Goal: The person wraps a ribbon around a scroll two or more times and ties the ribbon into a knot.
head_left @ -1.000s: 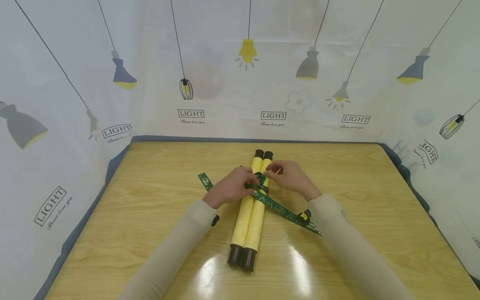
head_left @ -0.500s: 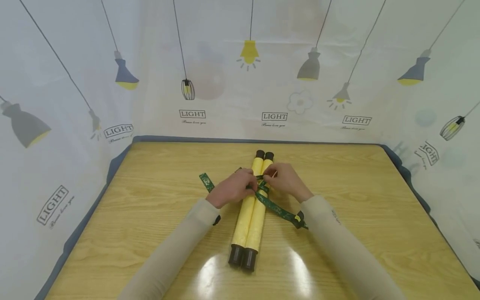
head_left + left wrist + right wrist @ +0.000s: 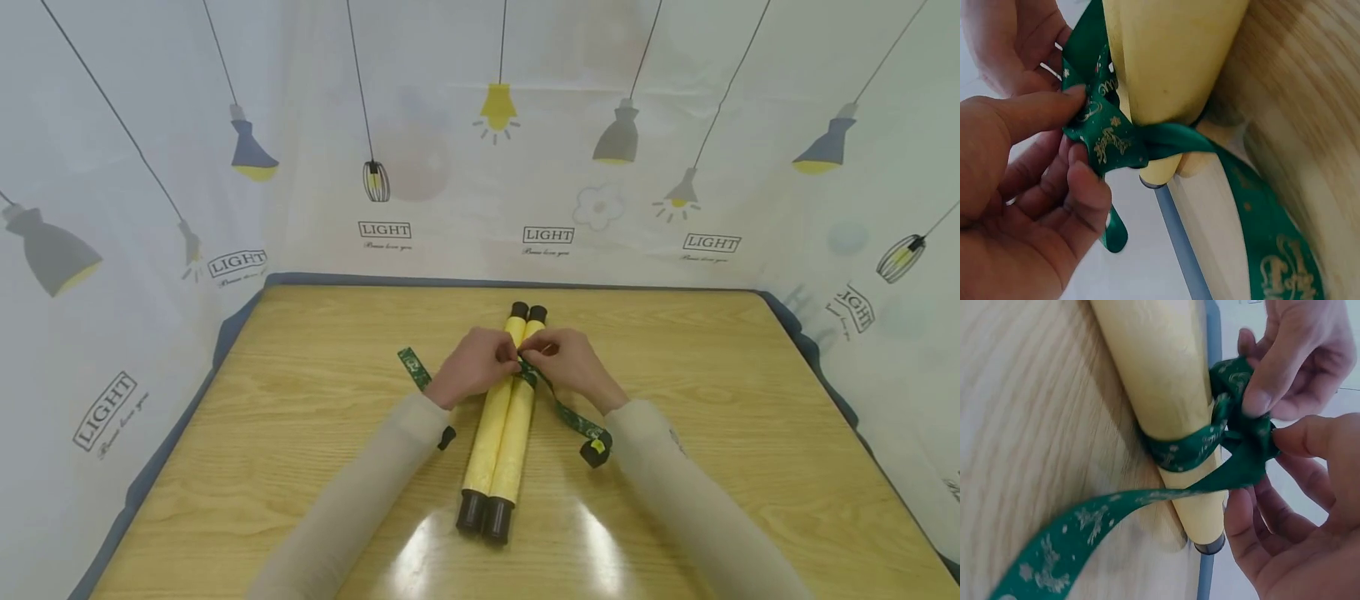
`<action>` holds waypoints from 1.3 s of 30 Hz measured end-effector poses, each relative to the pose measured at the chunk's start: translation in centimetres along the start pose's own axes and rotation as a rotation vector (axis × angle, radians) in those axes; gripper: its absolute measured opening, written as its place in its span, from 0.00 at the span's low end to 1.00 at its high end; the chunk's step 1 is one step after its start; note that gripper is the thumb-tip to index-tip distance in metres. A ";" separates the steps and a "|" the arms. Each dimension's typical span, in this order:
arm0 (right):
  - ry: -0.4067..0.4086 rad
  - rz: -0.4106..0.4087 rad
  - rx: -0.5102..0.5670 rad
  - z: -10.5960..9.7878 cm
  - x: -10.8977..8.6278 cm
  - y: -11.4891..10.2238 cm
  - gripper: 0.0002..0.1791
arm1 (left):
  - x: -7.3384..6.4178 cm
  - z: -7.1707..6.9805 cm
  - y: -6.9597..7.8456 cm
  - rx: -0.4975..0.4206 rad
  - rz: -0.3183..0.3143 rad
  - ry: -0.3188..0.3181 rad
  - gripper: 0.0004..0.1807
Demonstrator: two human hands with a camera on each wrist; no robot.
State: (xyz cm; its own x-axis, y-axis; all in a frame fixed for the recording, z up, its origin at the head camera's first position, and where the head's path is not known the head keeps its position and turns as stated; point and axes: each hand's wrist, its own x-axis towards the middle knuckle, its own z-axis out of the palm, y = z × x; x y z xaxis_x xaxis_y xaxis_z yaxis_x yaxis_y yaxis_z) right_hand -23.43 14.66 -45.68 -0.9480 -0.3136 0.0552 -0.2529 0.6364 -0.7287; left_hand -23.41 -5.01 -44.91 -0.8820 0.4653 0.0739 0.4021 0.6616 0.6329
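Note:
Two yellow tubes with dark end caps lie side by side, pointing away from me. A green ribbon with pale printed figures wraps round them toward their far half. My left hand pinches the ribbon between thumb and fingers above the tubes. In the left wrist view the thumb presses on a folded part of the green ribbon. Close beside it, my right hand pinches another part of the bunched ribbon. One ribbon tail runs out to the right.
The other ribbon tail lies on the wooden table, left of the tubes. Small black pieces show at both cuffs, the right black piece marked with yellow. A wall sheet with printed lamps stands round the table's back and sides.
My hands have drawn closer together over the tubes. The right-hand ribbon tail has been pulled up and inward, its far stretch now hidden behind the right cuff.

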 end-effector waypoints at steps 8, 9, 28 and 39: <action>0.019 0.068 0.141 0.6 -0.7 0.1 0.11 | 0.3 0.8 0.6 0.039 -0.112 0.134 0.04; 0.016 0.072 0.172 0.7 -0.7 0.0 0.11 | 0.3 0.9 0.6 0.047 -0.121 0.139 0.04; 0.019 0.240 0.608 1.8 -1.6 0.3 0.19 | 0.8 1.7 -0.9 0.012 -0.064 0.170 0.11; 0.002 0.410 0.439 1.5 -0.8 0.8 0.24 | 0.9 1.7 -1.4 0.005 -0.003 0.127 0.12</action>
State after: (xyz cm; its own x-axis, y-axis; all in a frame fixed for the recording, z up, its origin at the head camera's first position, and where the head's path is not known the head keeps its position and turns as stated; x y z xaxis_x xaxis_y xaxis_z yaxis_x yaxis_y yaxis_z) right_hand -22.57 14.32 -47.33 -0.9518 -0.1030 -0.2889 0.2362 0.3544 -0.9048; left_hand -24.34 -4.54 -47.05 -0.9070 0.3856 0.1691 0.4004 0.6659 0.6294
